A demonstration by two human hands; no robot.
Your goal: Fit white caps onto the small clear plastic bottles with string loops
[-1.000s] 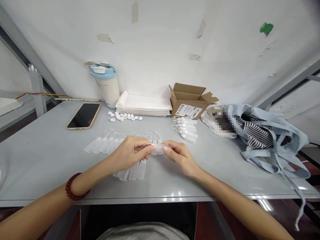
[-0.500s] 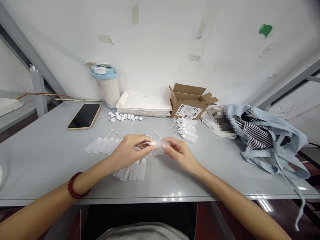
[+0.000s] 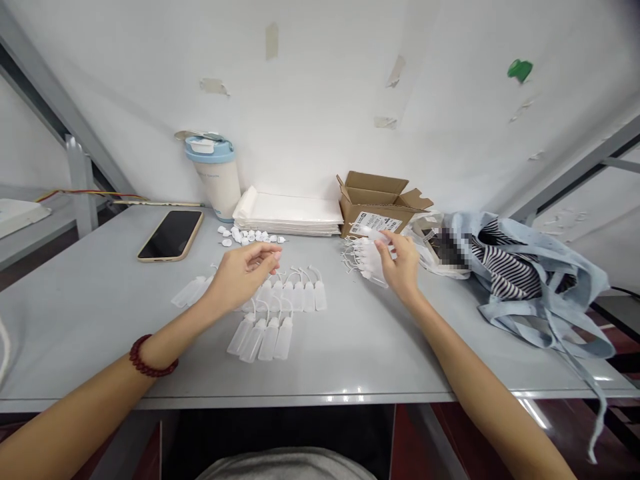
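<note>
Whitish bottle (image 3: 371,233) end-pinched in right hand (image 3: 401,263), likely keeping far end free; left hand (image 3: 240,275) loosely curled, apparently empty.

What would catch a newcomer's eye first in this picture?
Probably the light blue cloth bag, striped fabric showing, at the right end of the grey table. Next, the right hand, which holds a small bottle by a pile of bottles near the open cardboard box. The dark red beaded bracelet on the left wrist also stands out, left of the front row of translucent bottles.
</note>
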